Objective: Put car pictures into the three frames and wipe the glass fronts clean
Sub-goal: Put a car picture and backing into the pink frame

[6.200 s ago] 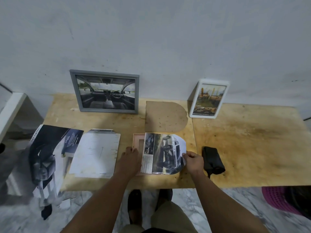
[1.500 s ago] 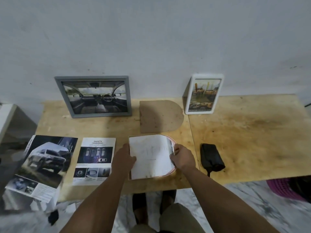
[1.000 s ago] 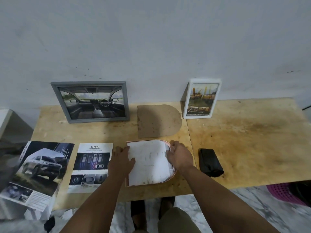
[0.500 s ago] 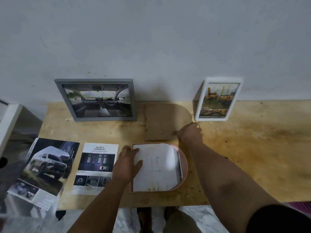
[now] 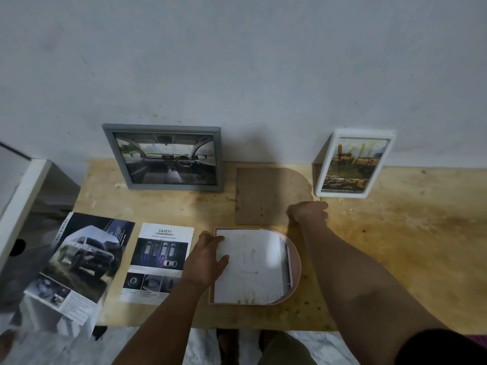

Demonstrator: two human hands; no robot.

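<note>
- Pink arch frame (image 5: 294, 262) face-down at desk (image 5: 395, 246) front, cut picture (image 5: 250, 264) lying inside.
- Left hand (image 5: 205, 262) beside frame, fingers flat, pressing picture.
- Right hand (image 5: 308, 213) behind frame, curled onto backing board (image 5: 268, 193); pinch unclear.
- Risk: picture shifting once left hand lifts.
- Half a second ago, reaching; now touching board.

Hidden under the curled right hand (image 5: 308, 212): its fingers and the near right corner of the brown backing board (image 5: 268, 196); face-down, so unseen, the picture (image 5: 250, 267) in the pink frame (image 5: 295, 262); cut off by the left edge, the car brochure (image 5: 76, 262) (small print unreadable).
</note>
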